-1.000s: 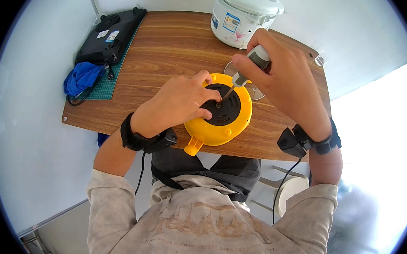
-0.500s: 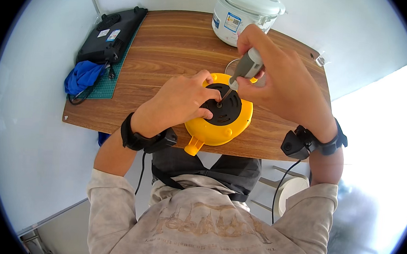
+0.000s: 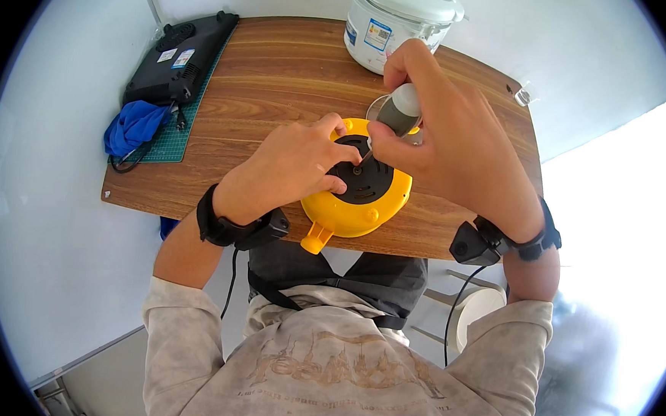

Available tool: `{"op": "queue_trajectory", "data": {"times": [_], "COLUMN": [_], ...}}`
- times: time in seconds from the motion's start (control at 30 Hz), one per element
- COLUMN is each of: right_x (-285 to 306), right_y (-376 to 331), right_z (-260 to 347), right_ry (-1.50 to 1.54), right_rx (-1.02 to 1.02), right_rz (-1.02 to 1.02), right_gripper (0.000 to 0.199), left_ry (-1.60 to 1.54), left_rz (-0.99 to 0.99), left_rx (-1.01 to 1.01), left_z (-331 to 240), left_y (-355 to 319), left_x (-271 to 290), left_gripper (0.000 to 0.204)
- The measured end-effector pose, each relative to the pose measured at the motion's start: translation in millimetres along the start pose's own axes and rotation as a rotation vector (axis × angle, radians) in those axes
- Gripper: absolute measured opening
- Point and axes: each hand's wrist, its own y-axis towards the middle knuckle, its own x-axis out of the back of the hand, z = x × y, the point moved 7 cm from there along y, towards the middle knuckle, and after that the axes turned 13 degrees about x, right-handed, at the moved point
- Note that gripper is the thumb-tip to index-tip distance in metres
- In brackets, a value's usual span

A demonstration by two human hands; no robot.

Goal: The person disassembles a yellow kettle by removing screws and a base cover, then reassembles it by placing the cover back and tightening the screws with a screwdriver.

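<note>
Screwdriver (image 3: 396, 119) over the yellow base (image 3: 347, 218)

Well left of the base lies a blue cloth (image 3: 130, 128). On the base's black disc (image 3: 376, 183), the left hand (image 3: 286, 155) rests loosely spread, gripping nothing visible. The base lies on the bench (image 3: 281, 60). Above its right side, the right hand (image 3: 456, 128) is wrapped round the screwdriver. The step is likely turning the central screw (image 3: 357, 171); the next move calls for a well-seated tip

The table (image 3: 280, 75) shows brown wood grain. Near its front edge, the casing (image 3: 347, 218) is yellow, its disc (image 3: 374, 189) black, the screwdriver (image 3: 395, 120) pale and dark grey. Along the left edge, the mat (image 3: 170, 146) is green with a pale grid, the cloth (image 3: 132, 127) blue.
</note>
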Motion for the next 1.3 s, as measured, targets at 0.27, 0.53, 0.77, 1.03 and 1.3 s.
{"op": "queue_trajectory", "data": {"times": [0.27, 0.53, 0.77, 1.03, 1.3], "right_x": [-2.4, -0.6, 2.3, 2.7, 2.7], "right_y": [-2.5, -3.6, -2.4, -3.0, -6.4], "right_z": [8.3, 2.2, -8.7, 12.4, 7.0], "right_ry": [-0.057, -0.287, -0.063, -0.179, -0.013], "right_rx": [0.127, 0.055, -0.059, 0.094, 0.05], "right_rz": [-0.024, 0.0, 0.025, 0.046, 0.02], "right_gripper": [0.035, 0.027, 0.032, 0.028, 0.031], "left_ry": [-0.011, -0.036, -0.049, -0.12, -0.102], "left_rz": [-0.029, -0.011, 0.02, 0.046, 0.023], "left_rx": [-0.018, -0.033, -0.018, 0.014, -0.008], "left_z": [-0.5, 1.9, 1.2, -1.1, 1.1], "left_y": [-0.7, 0.1, -1.1, -0.4, -1.3], "left_x": [0.2, -3.3, -1.2, 4.7, 0.6], "left_gripper": [0.036, 0.038, 0.038, 0.04, 0.038]}}
